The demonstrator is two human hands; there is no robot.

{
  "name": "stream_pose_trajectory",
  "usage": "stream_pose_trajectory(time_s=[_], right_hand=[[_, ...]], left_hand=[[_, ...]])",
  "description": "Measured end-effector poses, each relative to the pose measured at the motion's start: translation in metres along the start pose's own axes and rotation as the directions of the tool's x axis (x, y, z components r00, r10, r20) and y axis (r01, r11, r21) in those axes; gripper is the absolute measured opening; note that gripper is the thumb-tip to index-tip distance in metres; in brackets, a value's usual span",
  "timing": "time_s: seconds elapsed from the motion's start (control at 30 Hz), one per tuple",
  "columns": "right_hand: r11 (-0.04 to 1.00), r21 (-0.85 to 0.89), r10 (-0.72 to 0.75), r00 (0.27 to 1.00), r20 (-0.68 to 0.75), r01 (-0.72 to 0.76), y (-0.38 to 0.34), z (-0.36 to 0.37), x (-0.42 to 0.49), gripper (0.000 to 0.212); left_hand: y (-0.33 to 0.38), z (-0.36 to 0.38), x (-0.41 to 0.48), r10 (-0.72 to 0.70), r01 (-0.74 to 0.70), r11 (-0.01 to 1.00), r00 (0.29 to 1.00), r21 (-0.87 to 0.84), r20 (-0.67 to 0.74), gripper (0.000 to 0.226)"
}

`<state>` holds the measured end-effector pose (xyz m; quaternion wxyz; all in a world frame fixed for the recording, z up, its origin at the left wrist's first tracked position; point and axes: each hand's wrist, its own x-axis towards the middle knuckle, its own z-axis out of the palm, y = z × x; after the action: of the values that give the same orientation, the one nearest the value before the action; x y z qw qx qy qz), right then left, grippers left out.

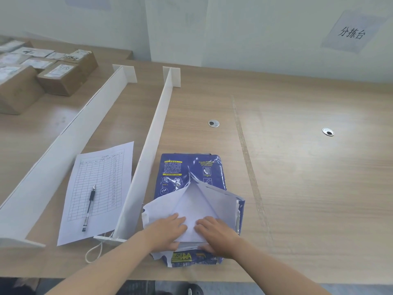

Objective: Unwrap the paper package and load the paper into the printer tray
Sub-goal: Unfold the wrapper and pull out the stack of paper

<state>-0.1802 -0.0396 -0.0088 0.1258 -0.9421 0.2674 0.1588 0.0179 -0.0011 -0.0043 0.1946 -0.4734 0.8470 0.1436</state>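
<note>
A blue paper package lies on the wooden table near the front edge, just right of a white divider. Its wrapper is torn open at the near end, and two white flaps are folded outward. The white paper stack shows between them. My left hand and my right hand both rest on the near end of the stack, thumbs under its edge and fingers on top. The torn blue end flap hangs below my hands. No printer or tray is in view.
A tall white divider runs along the package's left side; a second divider stands farther left. Between them lie a printed form and a pen. Cardboard boxes sit at far left. Two cable grommets are in the tabletop.
</note>
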Motion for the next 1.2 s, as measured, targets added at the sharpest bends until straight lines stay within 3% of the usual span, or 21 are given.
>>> stream_pose_trajectory(time_s=[0.07, 0.17, 0.33, 0.47, 0.57, 0.6, 0.67, 0.73, 0.8, 0.9, 0.97, 1.1, 1.2], right_hand=[[0.999, -0.007, 0.032, 0.999, 0.000, -0.032, -0.004, 0.001, 0.002, 0.057], [0.999, -0.015, 0.049, 0.999, 0.007, -0.048, -0.006, -0.001, 0.005, 0.043], [0.993, -0.110, 0.036, 0.996, -0.079, -0.045, -0.015, -0.008, 0.003, 0.027], [0.970, -0.180, 0.158, 0.986, -0.052, -0.165, -0.024, -0.013, 0.002, 0.053], [0.965, -0.171, 0.189, 0.980, -0.067, -0.198, -0.023, -0.016, 0.000, 0.060], [0.963, -0.188, 0.177, 0.980, -0.090, -0.191, -0.024, -0.023, -0.002, 0.061], [0.976, -0.125, 0.162, 0.979, -0.123, -0.177, -0.020, -0.030, -0.003, 0.059], [0.990, -0.041, 0.128, 0.987, -0.093, -0.132, -0.014, -0.035, -0.003, 0.061], [0.989, 0.031, 0.146, 0.988, -0.054, -0.145, -0.010, -0.043, -0.006, 0.066], [0.986, 0.080, 0.155, 0.984, -0.088, -0.149, -0.009, -0.052, -0.011, 0.067], [0.986, 0.096, 0.148, 0.982, -0.119, -0.137, -0.009, -0.057, -0.013, 0.067], [0.987, 0.062, 0.157, 0.978, -0.139, -0.149, -0.008, -0.069, -0.016, 0.066], [0.989, 0.030, 0.147, 0.977, -0.157, -0.144, -0.007, -0.082, -0.021, 0.065]], left_hand=[[-0.001, -0.002, 0.001, 0.012, -0.012, 1.000, 1.000, -0.003, 0.025, 0.040], [-0.002, -0.005, 0.000, 0.021, -0.020, 1.000, 0.999, -0.019, 0.046, 0.038], [0.001, -0.010, -0.005, -0.104, 0.100, 0.970, 0.995, -0.223, -0.007, 0.028], [-0.001, -0.008, -0.013, -0.168, 0.121, 0.871, 0.984, -0.476, -0.058, 0.031], [0.002, -0.018, -0.022, -0.435, 0.133, 0.632, 0.876, -0.764, -0.207, 0.010], [0.003, -0.021, -0.026, -0.530, 0.156, 0.552, 0.824, -0.819, -0.201, 0.017], [0.003, -0.024, -0.035, -0.661, 0.215, 0.439, 0.735, -0.872, -0.152, 0.035], [0.004, -0.024, -0.044, -0.750, 0.278, 0.360, 0.654, -0.890, -0.099, 0.037], [0.004, -0.024, -0.050, -0.791, 0.301, 0.184, 0.610, -0.936, 0.041, 0.037], [0.012, -0.028, -0.058, -0.641, 0.412, -0.121, 0.662, -0.903, 0.388, 0.049], [0.016, -0.028, -0.058, -0.494, 0.426, -0.298, 0.697, -0.854, 0.519, 0.056], [0.022, -0.024, -0.047, -0.209, 0.227, -0.757, 0.804, -0.613, 0.557, 0.058], [0.024, -0.026, -0.038, -0.212, 0.136, -0.844, 0.804, -0.519, 0.555, 0.047]])
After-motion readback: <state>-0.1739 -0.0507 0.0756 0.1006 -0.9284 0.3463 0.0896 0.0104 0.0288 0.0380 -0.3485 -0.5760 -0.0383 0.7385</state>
